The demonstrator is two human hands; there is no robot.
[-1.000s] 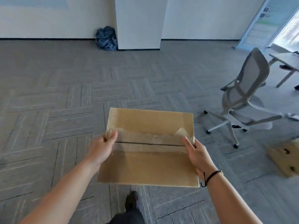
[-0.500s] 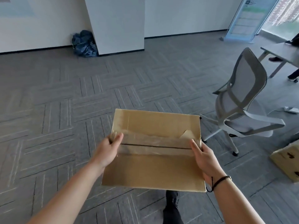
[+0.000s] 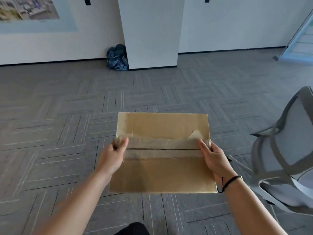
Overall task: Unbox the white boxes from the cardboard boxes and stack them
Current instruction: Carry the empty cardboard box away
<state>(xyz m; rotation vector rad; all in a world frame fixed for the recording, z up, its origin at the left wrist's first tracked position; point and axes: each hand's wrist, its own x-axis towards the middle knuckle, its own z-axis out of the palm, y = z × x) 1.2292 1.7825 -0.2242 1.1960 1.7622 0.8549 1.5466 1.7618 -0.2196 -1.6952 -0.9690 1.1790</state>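
I carry a flat brown cardboard box (image 3: 162, 173) in front of me above the carpet, its top flaps closed along a taped centre seam with torn tape. My left hand (image 3: 113, 156) grips the box's left edge, thumb on top by the seam. My right hand (image 3: 214, 160) grips the right edge the same way, with a black cord round the wrist. No white box shows; the inside of the cardboard box is hidden.
A grey mesh office chair (image 3: 288, 153) stands close on the right. A white pillar (image 3: 149, 33) rises ahead with a dark blue bag (image 3: 116, 58) at its left foot. A banner stand (image 3: 298, 38) leans at the far right. Grey carpet tiles (image 3: 50, 133) cover the floor.
The view has lifted and turned, so the pillar and wall are nearer and the chair has slid to the right edge. Both hands keep the same hold on the box.
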